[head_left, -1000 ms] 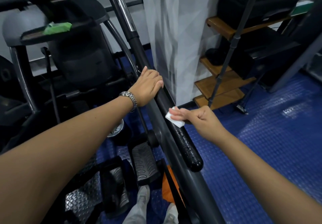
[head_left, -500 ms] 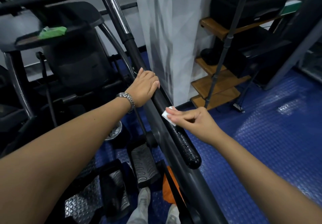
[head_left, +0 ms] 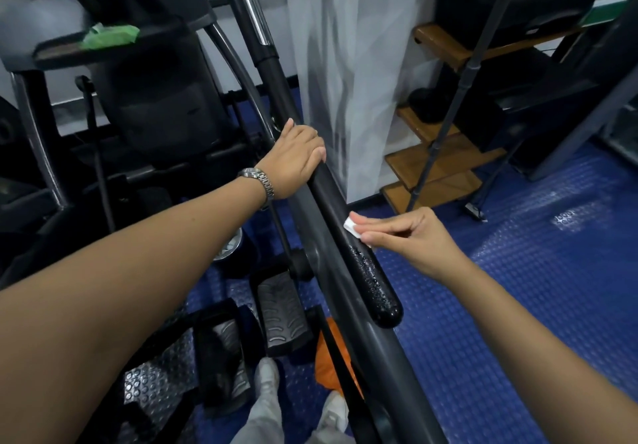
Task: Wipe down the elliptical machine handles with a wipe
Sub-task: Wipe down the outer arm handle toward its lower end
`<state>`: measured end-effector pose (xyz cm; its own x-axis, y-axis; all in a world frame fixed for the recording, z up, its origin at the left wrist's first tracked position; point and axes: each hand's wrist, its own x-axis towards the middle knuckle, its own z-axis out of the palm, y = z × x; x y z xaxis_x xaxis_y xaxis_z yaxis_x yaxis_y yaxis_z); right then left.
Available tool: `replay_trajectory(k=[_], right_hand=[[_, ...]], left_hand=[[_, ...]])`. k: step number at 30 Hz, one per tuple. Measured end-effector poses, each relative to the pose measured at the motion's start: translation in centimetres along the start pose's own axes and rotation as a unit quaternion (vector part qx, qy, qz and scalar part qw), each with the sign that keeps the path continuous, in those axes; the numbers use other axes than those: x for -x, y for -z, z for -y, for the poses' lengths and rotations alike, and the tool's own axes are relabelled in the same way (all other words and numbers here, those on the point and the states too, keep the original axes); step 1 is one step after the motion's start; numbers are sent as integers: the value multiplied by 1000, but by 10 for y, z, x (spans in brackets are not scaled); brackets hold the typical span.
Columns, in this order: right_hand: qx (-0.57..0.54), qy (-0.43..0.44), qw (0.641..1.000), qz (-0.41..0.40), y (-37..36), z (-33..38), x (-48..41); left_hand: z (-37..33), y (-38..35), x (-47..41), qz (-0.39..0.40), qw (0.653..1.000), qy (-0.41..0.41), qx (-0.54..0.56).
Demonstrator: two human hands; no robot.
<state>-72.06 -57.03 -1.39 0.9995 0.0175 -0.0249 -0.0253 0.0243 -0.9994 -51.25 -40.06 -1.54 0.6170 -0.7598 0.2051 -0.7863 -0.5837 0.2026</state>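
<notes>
At frame centre, the left hand [head_left: 297,160] clenches the black handle [head_left: 331,202]; the right hand [head_left: 407,236] pinches a folded wipe [head_left: 352,227] against it (apparently touching). Press firmly, stroking toward the glistening lower-centre tip in 1 pass.

Blue studded floor [head_left: 518,305], wooden shelves [head_left: 435,164], perhaps curtain [head_left: 345,63].

Most of the white wipe [head_left: 352,227] was hidden under the right hand's [head_left: 411,240] fingers. The left hand [head_left: 293,160] covered part of the black handle [head_left: 345,236]. The green thing [head_left: 110,34] far left was too blurry to tell.
</notes>
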Motion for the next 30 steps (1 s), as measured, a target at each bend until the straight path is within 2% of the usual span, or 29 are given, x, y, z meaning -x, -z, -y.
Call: replay_trajectory(k=[4,10,14,18,23,28,30], right_hand=[[15,26,999,15,-9,0,-12],[17,19,998,53,5,-1,6],[113,70,988,76,-8,2,-4],[100,61,989,93,-7,7,3],[120,56,988,73,-7,8,-6],[142,72,980,118,-6,7,5],[131,59,984,101,-1,10,6]], left_hand=[[0,2,1,6,1000,4,-9],[-1,2,1,-1,1000,5,-6],[-2,2,1,5,1000,4,-7],[-2,3,1,9,1000,6,-10],[-2,3,1,6,1000,6,-7],[-3,3,1,6,1000,3,-8],[-3,3,1,3,1000,3,-6]])
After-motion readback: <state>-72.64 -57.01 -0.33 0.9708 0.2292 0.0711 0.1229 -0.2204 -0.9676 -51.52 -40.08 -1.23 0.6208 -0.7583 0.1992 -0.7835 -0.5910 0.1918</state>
